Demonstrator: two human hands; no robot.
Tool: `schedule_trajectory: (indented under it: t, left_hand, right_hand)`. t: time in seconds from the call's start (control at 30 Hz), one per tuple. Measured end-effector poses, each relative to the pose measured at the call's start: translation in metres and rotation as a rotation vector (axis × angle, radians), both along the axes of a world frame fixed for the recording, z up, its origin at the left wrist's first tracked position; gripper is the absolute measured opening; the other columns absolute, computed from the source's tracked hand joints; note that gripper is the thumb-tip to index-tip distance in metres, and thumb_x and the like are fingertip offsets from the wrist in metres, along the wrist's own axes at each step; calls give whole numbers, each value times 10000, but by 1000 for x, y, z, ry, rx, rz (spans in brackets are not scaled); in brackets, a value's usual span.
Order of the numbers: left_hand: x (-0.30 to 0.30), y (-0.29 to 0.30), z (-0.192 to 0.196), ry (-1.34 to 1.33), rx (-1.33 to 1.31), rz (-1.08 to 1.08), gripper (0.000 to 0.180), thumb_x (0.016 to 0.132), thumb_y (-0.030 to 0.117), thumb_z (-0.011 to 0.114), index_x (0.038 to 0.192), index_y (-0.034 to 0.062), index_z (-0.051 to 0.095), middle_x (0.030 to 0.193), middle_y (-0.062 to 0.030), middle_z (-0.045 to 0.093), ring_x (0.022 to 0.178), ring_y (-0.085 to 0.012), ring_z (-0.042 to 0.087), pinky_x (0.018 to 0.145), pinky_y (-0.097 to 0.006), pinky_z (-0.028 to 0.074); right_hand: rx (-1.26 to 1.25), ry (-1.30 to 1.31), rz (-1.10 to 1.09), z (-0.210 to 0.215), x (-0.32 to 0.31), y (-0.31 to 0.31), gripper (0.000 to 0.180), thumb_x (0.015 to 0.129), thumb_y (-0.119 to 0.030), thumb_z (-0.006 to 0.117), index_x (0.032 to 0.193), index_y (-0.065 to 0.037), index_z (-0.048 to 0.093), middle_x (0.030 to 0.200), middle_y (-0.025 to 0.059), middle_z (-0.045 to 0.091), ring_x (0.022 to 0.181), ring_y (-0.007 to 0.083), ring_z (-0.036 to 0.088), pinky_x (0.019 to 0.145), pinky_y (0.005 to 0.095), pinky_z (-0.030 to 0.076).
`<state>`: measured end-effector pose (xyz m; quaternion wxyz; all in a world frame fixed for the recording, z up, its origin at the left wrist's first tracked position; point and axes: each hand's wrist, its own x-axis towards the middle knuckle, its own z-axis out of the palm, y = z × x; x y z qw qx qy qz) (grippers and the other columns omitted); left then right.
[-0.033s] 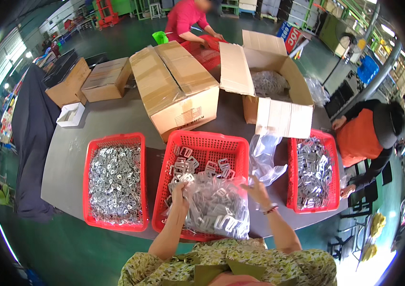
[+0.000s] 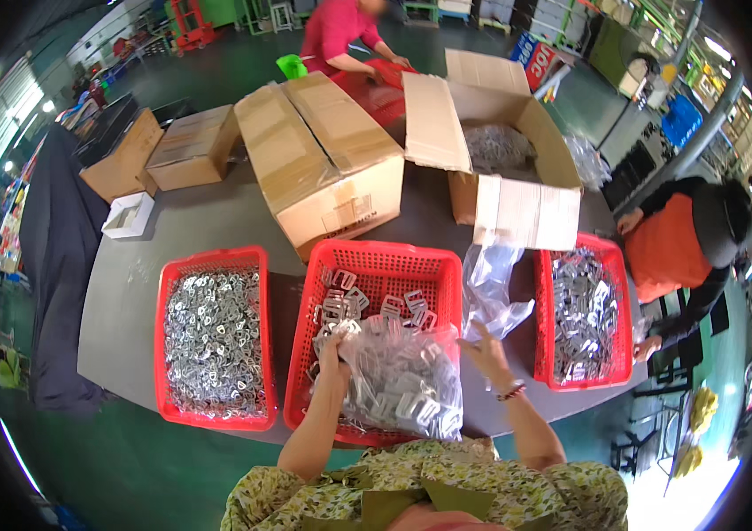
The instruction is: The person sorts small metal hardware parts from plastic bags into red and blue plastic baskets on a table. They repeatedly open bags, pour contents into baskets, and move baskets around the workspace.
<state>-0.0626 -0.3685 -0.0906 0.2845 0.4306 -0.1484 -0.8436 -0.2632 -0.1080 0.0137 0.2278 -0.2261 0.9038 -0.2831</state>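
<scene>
Clear plastic bag of silver-grey buckles (image 2: pixel 402 380) over near half of red perforated plastic basket (image 2: pixel 391 249); left hand (image 2: pixel 331 361), closer, fingers curled on bag's upper-left edge; right hand (image 2: pixel 487 357) loosely spread by basket's right rim, contact unclear

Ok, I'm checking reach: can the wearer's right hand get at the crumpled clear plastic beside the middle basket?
Probably yes: the right hand looks empty, and the clear plastic lies just ahead, nothing visibly between.

Green floor (image 2: pixel 110 460), grey table (image 2: pixel 110 310), bright window (image 2: pixel 16 106) left.
</scene>
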Motion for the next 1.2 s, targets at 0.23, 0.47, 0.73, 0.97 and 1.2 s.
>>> schedule_trajectory:
  t: [0.23, 0.47, 0.73, 0.97, 1.2]
  left_hand:
    - [-47, -90, -72, 86, 165, 144, 230, 973, 164, 434, 981, 3, 598, 944, -120, 622, 863, -261, 605, 822, -451, 518]
    - [-50, -94, 8, -478, -1108, -632, 353, 849, 217, 649, 1111, -9, 579, 1012, -180, 607, 988, -315, 577, 882, -453, 454]
    - [106, 2, 65, -991, -1883, -1157, 1040, 607, 156, 819, 1439, -20, 219, 1402, -247, 287, 1297, -457, 265, 1095, -475, 279]
    - [80, 3, -1, -1618, -1973, -888, 396, 794, 50, 535, 1160, -100, 539, 1113, -170, 541, 1092, -309, 441, 928, -364, 395]
    - [94, 2, 14, -1593, -2097, -1244, 338, 802, 112, 548, 1103, -35, 594, 1084, -130, 528, 1070, -259, 439, 931, -403, 314]
  right_hand:
    - [309, -108, 441, 35, 78, 66, 868, 766, -597, 651, 1391, -62, 371, 1089, 253, 610, 1043, 393, 584, 882, 506, 449]
    - [13, 276, 182, -48, 74, 18, 886, 808, -525, 635, 1452, -85, 215, 911, 230, 655, 862, 415, 634, 751, 519, 492]
    - [150, 419, 310, -55, 1, 8, 318, 877, -353, 565, 1024, -73, 598, 804, 183, 667, 734, 385, 649, 668, 490, 509]
    - [-105, 242, 484, -23, -7, -15, 295, 884, -304, 546, 810, -47, 671, 734, 184, 644, 686, 335, 639, 657, 448, 506]
    - [-683, 93, 511, 26, 18, -29, 240, 917, -160, 574, 823, 49, 648, 581, 21, 502, 471, 84, 448, 438, 263, 391]
